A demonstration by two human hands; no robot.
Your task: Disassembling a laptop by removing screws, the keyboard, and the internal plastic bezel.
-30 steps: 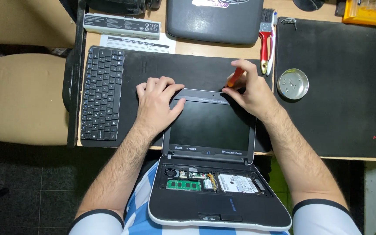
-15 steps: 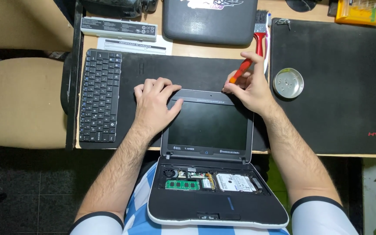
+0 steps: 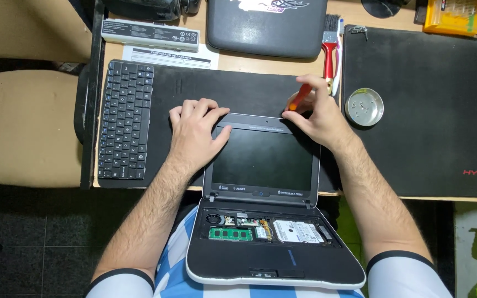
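Laptop, opened, internals bared, base on lap below both hands, screen lying on desk edge: left hand flat and open on screen's upper-left corner, right hand gripping orange screwdriver at top bezel; detached keyboard left of left hand, round metal dish just right of right hand.

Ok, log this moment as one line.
left hand: flat on laptop screen corner | right hand: holds orange screwdriver at bezel top | keyboard: detached, left

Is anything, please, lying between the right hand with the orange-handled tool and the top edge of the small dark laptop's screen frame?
Nothing visible does. The right hand holds the orange-handled tool right at the small dark laptop's screen frame, while the left hand rests on the frame's other corner.
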